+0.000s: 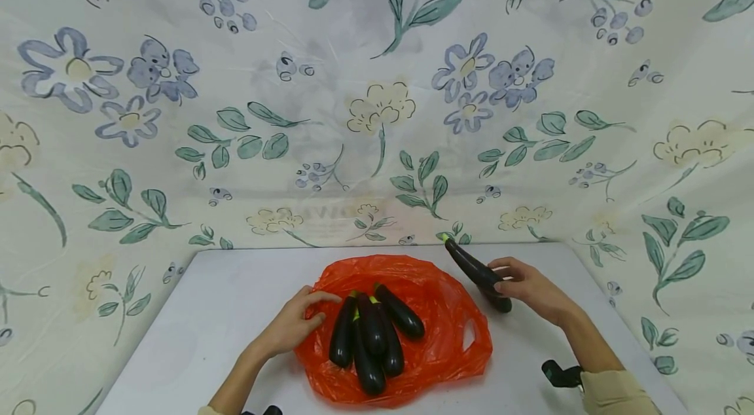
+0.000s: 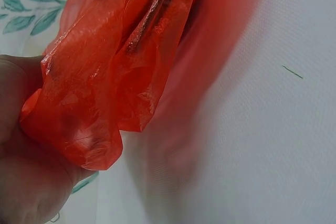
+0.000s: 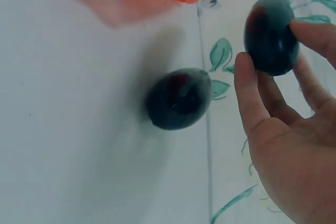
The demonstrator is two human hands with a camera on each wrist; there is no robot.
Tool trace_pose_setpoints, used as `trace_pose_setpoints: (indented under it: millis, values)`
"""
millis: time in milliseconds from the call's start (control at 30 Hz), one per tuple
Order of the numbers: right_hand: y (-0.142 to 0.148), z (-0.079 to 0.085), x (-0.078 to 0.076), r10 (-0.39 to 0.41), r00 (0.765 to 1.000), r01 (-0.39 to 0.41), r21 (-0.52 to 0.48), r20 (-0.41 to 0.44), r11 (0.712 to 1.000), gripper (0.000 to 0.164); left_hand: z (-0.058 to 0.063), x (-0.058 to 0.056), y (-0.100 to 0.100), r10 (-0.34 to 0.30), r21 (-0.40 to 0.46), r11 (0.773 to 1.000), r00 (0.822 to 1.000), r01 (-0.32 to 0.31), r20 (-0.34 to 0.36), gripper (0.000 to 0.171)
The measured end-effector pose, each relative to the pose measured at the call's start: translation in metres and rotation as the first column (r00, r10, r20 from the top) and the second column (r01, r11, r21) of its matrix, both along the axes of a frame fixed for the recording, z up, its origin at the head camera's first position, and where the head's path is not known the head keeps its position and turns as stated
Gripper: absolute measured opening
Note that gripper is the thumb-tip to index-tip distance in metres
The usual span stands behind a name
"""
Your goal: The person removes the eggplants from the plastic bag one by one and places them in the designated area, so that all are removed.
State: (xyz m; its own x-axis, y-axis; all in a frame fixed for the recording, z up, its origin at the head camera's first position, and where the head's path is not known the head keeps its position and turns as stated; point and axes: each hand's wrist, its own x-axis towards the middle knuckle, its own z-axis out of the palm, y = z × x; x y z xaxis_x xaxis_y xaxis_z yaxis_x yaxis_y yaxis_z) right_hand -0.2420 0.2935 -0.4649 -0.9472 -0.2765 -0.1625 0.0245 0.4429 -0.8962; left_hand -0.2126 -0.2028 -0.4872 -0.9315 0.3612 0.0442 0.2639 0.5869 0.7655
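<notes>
A red plastic bag (image 1: 436, 362) lies spread on the table with several dark eggplants (image 1: 371, 326) in a bunch on it, green stems pointing away from me. My left hand (image 1: 288, 326) holds the bag's left edge; in the left wrist view the crumpled film runs between thumb and fingers. To the right of the bag, my right hand (image 1: 533, 289) pinches an eggplant (image 3: 271, 38) between thumb and fingertips, its stem end pointing away and to the left. Just below that one, a second eggplant (image 3: 178, 100) lies on the table, mostly hidden in the head view.
The white table (image 1: 235, 277) ends at a wall of floral-patterned cloth (image 1: 330, 140) at the back and sides. A black wrist device (image 1: 562, 376) sits by the right forearm. A thin green scrap (image 2: 292, 72) lies on the table.
</notes>
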Motion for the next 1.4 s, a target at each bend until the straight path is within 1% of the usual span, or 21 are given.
trace_pose_setpoints:
  millis: [100,300,533,700,967,1400]
  values:
    - [0.003,-0.002,-0.001,-0.032,0.999,0.032,0.007,-0.004,0.999,0.05,0.0,0.0,0.0,-0.002,-0.001,1.0,1.0,0.002,0.001,0.038]
    - [0.008,-0.004,-0.001,-0.085,0.996,0.084,-0.041,-0.021,0.996,0.054,-0.001,-0.001,0.0,-0.004,0.003,1.0,1.0,0.004,0.011,0.038]
    - [0.016,-0.01,-0.003,-0.142,0.988,0.137,-0.067,-0.066,0.988,0.051,-0.002,-0.002,0.0,-0.004,0.003,1.0,1.0,0.004,0.012,0.038]
    - [0.021,-0.014,-0.002,-0.161,0.984,0.156,-0.065,-0.081,0.986,0.051,-0.001,-0.002,0.001,0.001,0.001,1.0,1.0,-0.001,0.017,0.038]
    - [0.025,-0.024,0.002,-0.197,0.98,0.197,-0.005,-0.043,0.98,0.051,-0.002,-0.001,0.001,-0.009,-0.006,1.0,1.0,0.009,0.004,0.038]
    - [0.032,-0.036,0.003,-0.211,0.976,0.215,0.071,-0.049,0.974,0.048,0.0,0.0,0.002,-0.015,-0.012,1.0,1.0,0.015,0.0,0.038]
